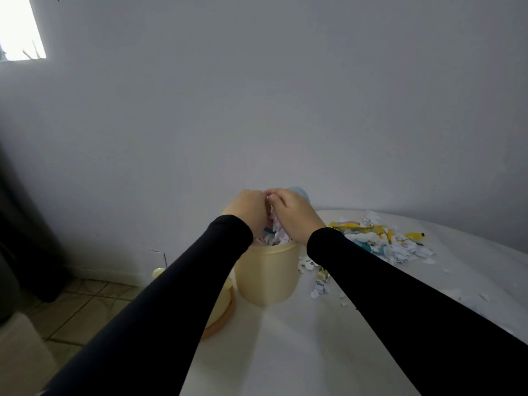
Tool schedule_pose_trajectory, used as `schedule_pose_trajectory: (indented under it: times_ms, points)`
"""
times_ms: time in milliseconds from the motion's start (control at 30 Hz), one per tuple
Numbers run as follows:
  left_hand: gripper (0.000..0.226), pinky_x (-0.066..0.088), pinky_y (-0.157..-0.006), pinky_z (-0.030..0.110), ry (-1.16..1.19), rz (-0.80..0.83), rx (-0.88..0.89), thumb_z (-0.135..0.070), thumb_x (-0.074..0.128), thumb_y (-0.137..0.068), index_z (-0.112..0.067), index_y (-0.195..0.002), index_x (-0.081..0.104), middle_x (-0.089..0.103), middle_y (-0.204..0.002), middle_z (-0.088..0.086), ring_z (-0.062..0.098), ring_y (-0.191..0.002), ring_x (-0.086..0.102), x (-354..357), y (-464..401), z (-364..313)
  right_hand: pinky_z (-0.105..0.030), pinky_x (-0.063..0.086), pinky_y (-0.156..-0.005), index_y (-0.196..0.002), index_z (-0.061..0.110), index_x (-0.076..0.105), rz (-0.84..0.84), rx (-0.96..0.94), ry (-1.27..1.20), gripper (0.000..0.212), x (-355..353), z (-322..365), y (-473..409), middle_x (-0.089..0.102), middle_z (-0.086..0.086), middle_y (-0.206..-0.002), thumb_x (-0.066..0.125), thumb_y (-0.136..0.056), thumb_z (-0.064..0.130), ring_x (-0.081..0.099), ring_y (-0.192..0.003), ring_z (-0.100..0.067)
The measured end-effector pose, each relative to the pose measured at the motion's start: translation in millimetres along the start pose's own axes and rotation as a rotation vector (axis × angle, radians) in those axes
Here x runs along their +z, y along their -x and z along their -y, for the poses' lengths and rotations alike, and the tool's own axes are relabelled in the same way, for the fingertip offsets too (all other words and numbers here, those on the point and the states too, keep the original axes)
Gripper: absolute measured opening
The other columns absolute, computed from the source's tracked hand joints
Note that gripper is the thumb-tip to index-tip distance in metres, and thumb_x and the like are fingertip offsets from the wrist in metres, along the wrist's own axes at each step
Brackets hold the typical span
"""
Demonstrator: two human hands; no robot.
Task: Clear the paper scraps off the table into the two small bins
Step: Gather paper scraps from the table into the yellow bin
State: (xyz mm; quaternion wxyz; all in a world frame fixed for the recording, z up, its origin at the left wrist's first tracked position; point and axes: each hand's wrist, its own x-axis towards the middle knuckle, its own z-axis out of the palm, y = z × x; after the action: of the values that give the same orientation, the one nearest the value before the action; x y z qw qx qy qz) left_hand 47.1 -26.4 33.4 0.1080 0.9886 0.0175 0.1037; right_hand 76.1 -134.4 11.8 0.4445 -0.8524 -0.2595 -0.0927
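Just below the centre of the frame, the left hand [248,210] and the right hand [294,214] are pressed together, fingers curled, over the mouth of a pale yellow bin [267,274]. A bunch of paper scraps [275,228] is clasped between them, with white and coloured pieces seen in the gap between the palms and spilling onto the heap that fills the bin to its rim. Both forearms are covered by black sleeves [400,295] reaching in from the lower edge. The bin stands on the white bench [285,352], near its left edge. A light blue object [303,192], partly hidden behind the right hand, can be made out only as a rounded top. To the lower right of the bin, a few loose scraps [318,284] lie on the bench, and a larger pile of scraps [385,241], white, yellow and blue, lies farther right. A yellow lid-like object [221,312] is seen beneath the left arm.
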Motion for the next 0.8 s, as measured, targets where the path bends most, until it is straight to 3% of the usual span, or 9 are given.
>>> schedule_pose_trajectory:
  times_ms: [67,167,300,367,433,467,600,700,800]
  points:
    - [0.021,0.047,-0.080,0.029,-0.051,0.018,-0.014,-0.023,0.046,-0.093,-0.009,-0.095,0.062,0.063,-0.099,0.006,0.026,-0.098,0.063,12.8,-2.2,3.3,-0.026,0.032,-0.108,-0.132,0.010,0.053,0.020,0.014,-0.028,0.038,-4.1,0.0,-0.6,0.052,-0.005,-0.137,0.032,-0.102,0.021,0.045,-0.129,-0.016]
    - [0.032,0.050,-0.082,0.036,-0.075,0.064,0.010,-0.031,0.044,-0.093,-0.007,-0.099,0.064,0.063,-0.102,0.010,0.026,-0.092,0.061,14.7,3.1,10.2,-0.022,0.030,-0.107,-0.136,0.015,0.049,0.065,0.025,-0.072,0.040,-11.2,-3.7,1.0,0.047,-0.002,-0.141,0.033,-0.100,0.014,0.043,-0.130,-0.012]
    - [0.022,0.040,-0.096,0.041,-0.004,-0.010,0.017,-0.009,0.039,-0.091,-0.004,-0.108,0.052,0.055,-0.118,0.016,0.035,-0.107,0.050,-2.7,4.0,12.6,-0.023,0.028,-0.109,-0.134,0.019,0.051,0.056,0.024,-0.156,0.053,-20.9,-9.1,6.5,0.045,-0.001,-0.140,0.032,-0.091,-0.003,0.038,-0.132,-0.011]
    - [0.026,0.039,-0.093,0.035,0.071,-0.055,-0.001,-0.002,0.033,-0.093,-0.002,-0.111,0.051,0.051,-0.124,0.019,0.034,-0.106,0.047,-17.1,10.3,6.2,-0.027,0.027,-0.114,-0.134,0.019,0.051,0.107,0.010,-0.111,0.064,-22.3,-11.0,8.5,0.043,-0.002,-0.143,0.030,-0.083,-0.013,0.034,-0.137,-0.013]
    - [0.034,0.037,-0.077,0.020,0.144,-0.081,-0.027,-0.005,0.033,-0.097,-0.003,-0.128,0.047,0.039,-0.139,0.020,0.029,-0.111,0.045,-27.8,12.8,-1.1,-0.028,0.030,-0.112,-0.135,0.022,0.050,0.165,-0.006,-0.017,0.070,-21.6,-11.9,10.1,0.043,-0.001,-0.145,0.031,-0.080,-0.016,0.034,-0.138,-0.015]
    - [0.039,0.036,-0.075,0.019,0.173,-0.111,-0.044,-0.008,0.035,-0.097,-0.005,-0.135,0.042,0.032,-0.144,0.018,0.029,-0.117,0.044,-31.3,16.6,-5.5,-0.025,0.032,-0.109,-0.136,0.024,0.049,0.178,-0.005,0.013,0.070,-21.7,-11.4,10.8,0.043,-0.001,-0.145,0.033,-0.081,-0.016,0.035,-0.138,-0.014]
    - [0.050,0.035,-0.090,0.024,0.157,-0.030,0.031,-0.001,0.037,-0.094,-0.011,-0.143,0.032,0.028,-0.145,0.011,0.028,-0.124,0.042,-28.9,24.6,-17.9,-0.026,0.037,-0.106,-0.135,0.026,0.050,0.128,0.003,0.028,0.058,-23.8,-6.0,14.2,0.045,-0.002,-0.142,0.042,-0.089,-0.010,0.042,-0.134,-0.015]
    - [0.055,0.038,-0.081,0.021,0.210,-0.013,0.068,-0.001,0.050,-0.089,-0.020,-0.139,0.038,0.042,-0.134,0.007,0.021,-0.104,0.052,-17.3,26.3,-12.7,-0.028,0.040,-0.103,-0.124,0.022,0.060,0.016,-0.026,0.139,0.035,-29.4,-6.8,15.4,0.050,-0.002,-0.132,0.054,-0.092,0.007,0.049,-0.123,-0.016]
    - [0.047,0.042,-0.075,0.021,0.264,-0.075,0.071,0.001,0.049,-0.087,-0.017,-0.131,0.046,0.061,-0.111,0.004,0.016,-0.089,0.055,-6.7,29.5,-5.8,-0.030,0.045,-0.094,-0.114,0.021,0.064,-0.059,-0.022,0.194,0.024,-37.1,-9.2,20.9,0.051,0.000,-0.112,0.056,-0.093,0.027,0.054,-0.102,-0.013]
